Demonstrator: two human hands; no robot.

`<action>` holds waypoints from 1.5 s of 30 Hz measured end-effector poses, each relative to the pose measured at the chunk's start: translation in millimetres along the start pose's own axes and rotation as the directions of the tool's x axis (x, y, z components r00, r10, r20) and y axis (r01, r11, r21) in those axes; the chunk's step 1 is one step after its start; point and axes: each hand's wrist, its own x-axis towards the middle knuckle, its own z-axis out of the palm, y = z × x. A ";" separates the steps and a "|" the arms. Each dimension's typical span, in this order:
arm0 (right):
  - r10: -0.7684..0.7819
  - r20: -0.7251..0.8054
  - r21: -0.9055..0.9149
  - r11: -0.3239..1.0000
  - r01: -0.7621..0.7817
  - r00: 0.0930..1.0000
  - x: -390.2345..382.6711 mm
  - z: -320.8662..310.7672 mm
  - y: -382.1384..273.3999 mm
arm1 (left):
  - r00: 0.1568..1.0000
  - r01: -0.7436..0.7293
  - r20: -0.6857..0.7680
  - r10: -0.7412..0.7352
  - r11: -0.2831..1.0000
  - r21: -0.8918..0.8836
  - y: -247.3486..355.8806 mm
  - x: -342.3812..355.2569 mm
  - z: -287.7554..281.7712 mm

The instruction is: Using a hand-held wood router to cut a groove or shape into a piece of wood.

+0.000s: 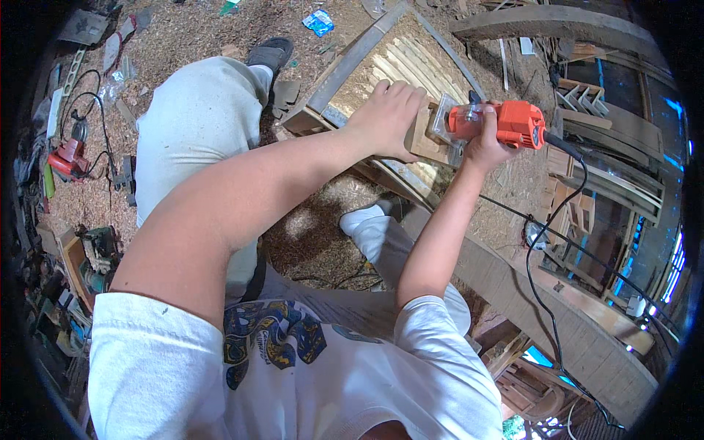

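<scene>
An orange trim router (521,123) with a clear plastic base lies in my right hand (485,147), whose fingers wrap round its body. The base meets the edge of a pale L-shaped wooden piece (424,141). My left hand (387,119) grips that piece from the left, fingers over the far side and thumb on the near side. Under both sits a low wooden workbench (317,89) with a grey frame, its top covered with pale strips and sawdust. The router's bit and the cutting spot are hidden.
A black power cord (539,279) trails from the router down the right side. A long plank (543,308) runs at the lower right, near stacked wooden frames (583,209). A red power tool (68,160) lies on the shavings-covered floor at left. A blue packet (318,23) lies beyond the bench.
</scene>
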 end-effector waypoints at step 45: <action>-0.031 -0.027 0.011 0.999 0.032 0.999 2.9 14.2 -1.7 | 1.000 -0.013 -0.023 0.014 0.999 0.032 -2.9 -1.1 6.7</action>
